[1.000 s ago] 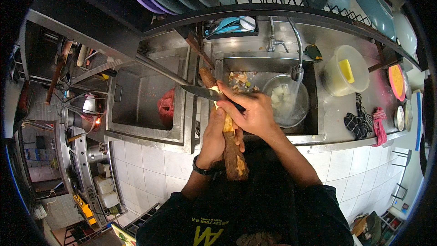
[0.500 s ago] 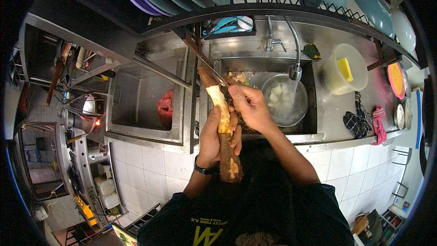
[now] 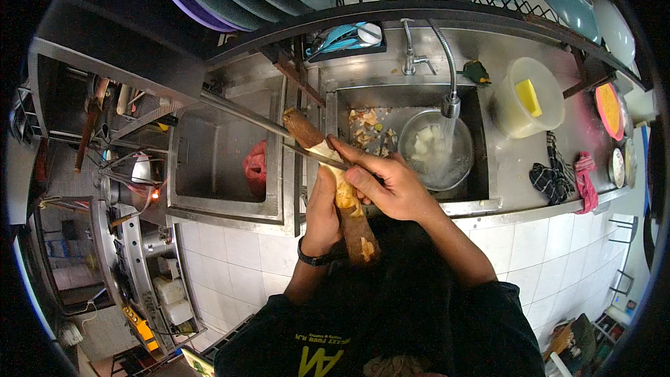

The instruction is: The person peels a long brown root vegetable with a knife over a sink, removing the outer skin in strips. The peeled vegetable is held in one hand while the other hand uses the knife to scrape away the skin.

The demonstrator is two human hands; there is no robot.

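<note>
A long, brown-skinned cassava root (image 3: 360, 236) slants across in front of my body, its pale flesh bare along the middle. My left hand (image 3: 323, 211) grips the root from the left, thumb along the peeled part. My right hand (image 3: 392, 185) is closed round a knife (image 3: 322, 158), whose handle is hidden in the fingers. The blade lies across the root, pointing to the upper left, at the border of the bare flesh and the upper brown skin.
Peel scraps (image 3: 370, 129) lie in the right sink (image 3: 481, 115), beside a clear bowl (image 3: 469, 160) of white pieces under a running tap (image 3: 451, 106). A pink-red bundle (image 3: 255, 167) is in the left sink. On the right counter stand a plastic tub (image 3: 544, 115) and cloths (image 3: 551, 185).
The knife has swung from lying along the root to crossing it. The root's upper end has tipped left, and my right hand has turned with the blade.
</note>
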